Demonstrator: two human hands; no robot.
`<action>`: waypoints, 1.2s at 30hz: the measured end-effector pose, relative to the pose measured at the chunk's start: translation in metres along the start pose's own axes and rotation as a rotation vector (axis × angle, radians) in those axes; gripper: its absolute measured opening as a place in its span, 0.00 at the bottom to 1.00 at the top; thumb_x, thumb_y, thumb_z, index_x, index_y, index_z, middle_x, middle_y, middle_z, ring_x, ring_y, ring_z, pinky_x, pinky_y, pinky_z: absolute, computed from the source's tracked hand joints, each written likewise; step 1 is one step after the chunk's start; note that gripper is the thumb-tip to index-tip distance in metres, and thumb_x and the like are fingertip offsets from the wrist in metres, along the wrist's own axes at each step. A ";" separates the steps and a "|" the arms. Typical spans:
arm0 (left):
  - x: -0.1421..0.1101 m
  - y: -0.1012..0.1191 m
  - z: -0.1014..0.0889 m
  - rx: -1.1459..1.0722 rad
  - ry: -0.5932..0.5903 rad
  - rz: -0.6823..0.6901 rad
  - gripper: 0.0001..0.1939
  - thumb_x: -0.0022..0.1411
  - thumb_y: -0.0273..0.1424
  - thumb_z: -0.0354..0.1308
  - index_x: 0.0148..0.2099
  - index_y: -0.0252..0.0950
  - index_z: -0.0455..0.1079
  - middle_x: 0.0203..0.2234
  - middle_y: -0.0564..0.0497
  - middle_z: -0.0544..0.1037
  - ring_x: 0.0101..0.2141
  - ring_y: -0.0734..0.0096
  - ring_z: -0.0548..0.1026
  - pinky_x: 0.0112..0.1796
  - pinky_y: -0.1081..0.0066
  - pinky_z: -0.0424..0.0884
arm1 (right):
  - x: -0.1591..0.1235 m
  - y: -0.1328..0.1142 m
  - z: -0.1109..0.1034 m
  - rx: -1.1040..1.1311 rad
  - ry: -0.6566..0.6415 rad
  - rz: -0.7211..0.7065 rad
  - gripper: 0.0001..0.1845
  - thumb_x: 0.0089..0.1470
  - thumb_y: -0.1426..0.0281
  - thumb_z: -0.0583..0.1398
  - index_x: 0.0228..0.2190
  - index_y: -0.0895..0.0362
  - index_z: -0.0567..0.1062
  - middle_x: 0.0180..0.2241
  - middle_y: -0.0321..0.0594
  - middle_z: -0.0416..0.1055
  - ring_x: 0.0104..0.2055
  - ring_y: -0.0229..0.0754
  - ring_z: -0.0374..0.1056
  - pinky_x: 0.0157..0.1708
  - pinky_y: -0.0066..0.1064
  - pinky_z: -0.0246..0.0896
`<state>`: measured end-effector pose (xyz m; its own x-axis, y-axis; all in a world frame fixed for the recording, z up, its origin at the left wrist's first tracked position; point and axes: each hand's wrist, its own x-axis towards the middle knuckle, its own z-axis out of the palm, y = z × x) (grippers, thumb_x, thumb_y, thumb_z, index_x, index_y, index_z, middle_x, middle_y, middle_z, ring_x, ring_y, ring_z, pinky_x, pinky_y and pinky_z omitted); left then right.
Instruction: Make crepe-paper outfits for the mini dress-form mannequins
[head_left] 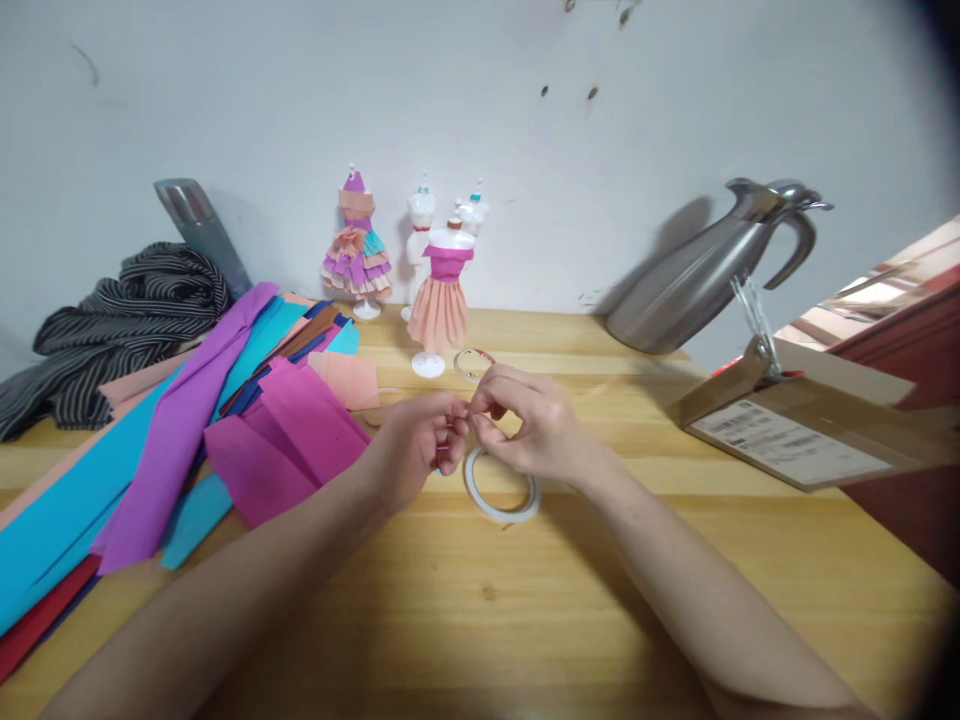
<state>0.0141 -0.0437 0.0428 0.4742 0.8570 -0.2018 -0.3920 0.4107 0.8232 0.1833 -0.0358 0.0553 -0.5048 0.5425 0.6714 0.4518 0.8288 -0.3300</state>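
My left hand (416, 440) and my right hand (525, 420) meet above the middle of the wooden table (480, 600), fingertips pinched together. A white roll of tape (501, 490) hangs below my right hand, seemingly looped over its fingers. Something small and pink shows under the left fingers; I cannot make out what it is. A pile of coloured crepe paper strips (187, 430) in magenta, purple and turquoise lies just left of my left hand. Behind the hands stands a small mannequin in a peach and magenta paper dress (441, 300), with a second tape ring (472, 362) beside it.
Two more small mannequins (360, 245) stand by the white wall. A striped dark cloth (112, 320) and a steel flask (201, 230) lie at the far left. A steel jug (705, 270) and a cardboard package (795, 420) occupy the right side.
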 end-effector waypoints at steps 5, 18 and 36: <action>0.000 0.008 -0.002 -0.023 -0.024 -0.030 0.20 0.49 0.45 0.59 0.33 0.30 0.72 0.23 0.52 0.70 0.16 0.78 0.65 0.16 0.75 0.56 | -0.001 0.009 0.001 0.138 0.061 0.120 0.08 0.45 0.80 0.56 0.23 0.55 0.65 0.21 0.32 0.61 0.24 0.35 0.59 0.27 0.30 0.58; -0.006 0.010 0.002 0.616 0.211 0.402 0.17 0.60 0.38 0.54 0.23 0.33 0.71 0.16 0.53 0.71 0.15 0.80 0.65 0.17 0.77 0.59 | -0.002 0.002 0.012 0.204 0.090 0.169 0.09 0.44 0.81 0.57 0.21 0.55 0.65 0.21 0.32 0.61 0.23 0.35 0.58 0.27 0.31 0.56; 0.049 0.014 -0.075 1.094 0.167 -0.053 0.06 0.55 0.25 0.56 0.33 0.29 0.74 0.20 0.53 0.75 0.13 0.83 0.64 0.15 0.80 0.59 | -0.028 0.048 0.071 0.495 -0.402 0.524 0.04 0.45 0.73 0.62 0.21 0.59 0.74 0.25 0.38 0.69 0.28 0.37 0.66 0.30 0.28 0.61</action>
<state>-0.0272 0.0273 0.0044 0.3249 0.9117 -0.2517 0.5724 0.0223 0.8197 0.1671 -0.0018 -0.0267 -0.5858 0.8052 0.0917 0.3729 0.3683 -0.8517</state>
